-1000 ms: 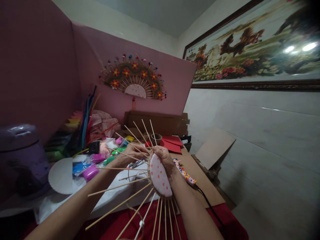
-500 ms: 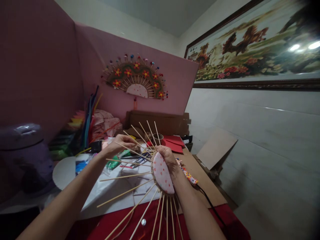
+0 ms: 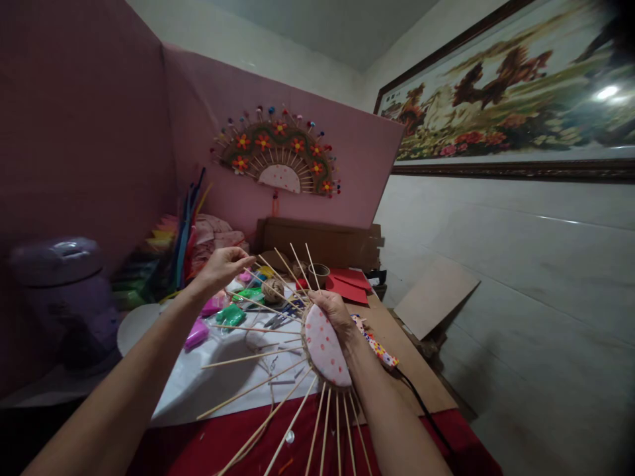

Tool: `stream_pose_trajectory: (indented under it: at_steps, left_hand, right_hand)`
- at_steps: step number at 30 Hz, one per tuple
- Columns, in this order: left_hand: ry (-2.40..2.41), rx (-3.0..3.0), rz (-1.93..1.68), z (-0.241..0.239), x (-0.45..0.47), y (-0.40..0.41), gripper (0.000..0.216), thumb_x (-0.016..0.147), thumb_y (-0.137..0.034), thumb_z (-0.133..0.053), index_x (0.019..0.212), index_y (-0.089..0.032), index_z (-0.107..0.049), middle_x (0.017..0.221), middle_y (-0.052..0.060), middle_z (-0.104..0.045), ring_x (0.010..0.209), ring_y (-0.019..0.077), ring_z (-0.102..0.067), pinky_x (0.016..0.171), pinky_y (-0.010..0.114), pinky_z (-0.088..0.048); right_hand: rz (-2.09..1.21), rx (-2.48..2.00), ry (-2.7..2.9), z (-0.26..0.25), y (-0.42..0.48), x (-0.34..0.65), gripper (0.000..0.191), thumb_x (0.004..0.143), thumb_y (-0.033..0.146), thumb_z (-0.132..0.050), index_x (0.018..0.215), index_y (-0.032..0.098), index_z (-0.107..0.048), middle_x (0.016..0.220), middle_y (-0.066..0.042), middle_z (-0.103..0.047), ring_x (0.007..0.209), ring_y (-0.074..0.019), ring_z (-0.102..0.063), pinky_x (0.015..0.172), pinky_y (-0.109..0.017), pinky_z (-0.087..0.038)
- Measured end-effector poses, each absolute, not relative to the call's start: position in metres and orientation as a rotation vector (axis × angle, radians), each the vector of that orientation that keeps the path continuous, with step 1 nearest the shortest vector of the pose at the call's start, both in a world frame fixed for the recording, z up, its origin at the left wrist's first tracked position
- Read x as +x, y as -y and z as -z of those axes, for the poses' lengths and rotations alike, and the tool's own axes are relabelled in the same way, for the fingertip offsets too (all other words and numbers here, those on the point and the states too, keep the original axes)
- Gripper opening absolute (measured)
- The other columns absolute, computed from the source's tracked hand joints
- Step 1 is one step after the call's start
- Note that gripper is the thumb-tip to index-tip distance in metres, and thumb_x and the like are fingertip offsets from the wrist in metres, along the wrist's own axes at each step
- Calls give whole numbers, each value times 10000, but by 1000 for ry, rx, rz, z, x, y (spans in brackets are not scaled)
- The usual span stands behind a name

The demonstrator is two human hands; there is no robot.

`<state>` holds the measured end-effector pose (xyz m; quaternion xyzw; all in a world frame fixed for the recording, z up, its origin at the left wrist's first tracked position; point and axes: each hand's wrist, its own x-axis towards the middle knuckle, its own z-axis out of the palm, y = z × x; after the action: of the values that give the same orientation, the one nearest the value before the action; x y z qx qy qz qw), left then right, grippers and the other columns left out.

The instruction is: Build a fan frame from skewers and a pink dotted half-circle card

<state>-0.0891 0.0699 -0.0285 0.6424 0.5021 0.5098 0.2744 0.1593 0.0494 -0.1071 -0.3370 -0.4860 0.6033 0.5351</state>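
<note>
My right hand [image 3: 338,317] grips a half-round fan base [image 3: 325,347] covered in pink dotted fabric, with several thin wooden sticks [image 3: 258,387] fanning out from it. My left hand [image 3: 221,266] is raised up and to the left of the fan, fingers pinched together; what it pinches is too thin to name, perhaps twine. A ball of twine [image 3: 272,289] lies on the table between the hands. A finished fan [image 3: 278,158] with red flowers hangs on the pink board behind.
White paper [image 3: 208,377] covers the table, with scissors [image 3: 280,318], bright clay packets [image 3: 231,314], a small cup [image 3: 318,274], red sheets [image 3: 350,285] and a dotted glue gun [image 3: 377,345]. A purple bin [image 3: 64,297] stands left. Cardboard [image 3: 436,294] leans by the right wall.
My left hand has lifted away from the sticks, going up and to the left. My right hand keeps the fan base almost still.
</note>
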Motion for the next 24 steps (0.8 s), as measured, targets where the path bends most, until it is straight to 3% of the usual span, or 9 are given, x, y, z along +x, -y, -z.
stream_pose_trajectory:
  at_steps: [5,13,19,24]
  left_hand:
    - [-1368,1496,-1436,26,-85,-67,342,611,-447,-637,529,-147,-495,380,-64,-388,327,35,-271,345,180,-167]
    - [-1241,1520,-1629,16,-78,-56,266,625,-374,-654,590,-129,-558,443,-49,-452,374,33,-305,364,177,-183]
    - [-1150,1561,-1354,23,-100,-61,322,553,-401,-725,552,-132,-548,400,-72,-362,362,23,-250,373,181,-142]
    - [-1315,1651,-1132,35,-103,-71,335,530,-417,-718,494,-143,-528,385,-61,-374,356,38,-268,368,186,-157]
  right_hand:
    - [-1403,-819,1196,113,-54,157,364,585,401,-737,525,154,-477,396,64,-438,345,-34,-285,366,-190,-180]
    - [-1393,-833,1220,107,-49,156,376,575,399,-743,513,154,-464,399,74,-413,354,-30,-276,369,-191,-167]
    - [-1426,-777,1176,104,-47,163,349,622,432,-704,573,159,-492,433,37,-514,351,-65,-385,366,-198,-249]
    - [-1421,-757,1169,105,-49,166,357,630,453,-694,580,166,-486,432,34,-519,340,-72,-397,352,-199,-262]
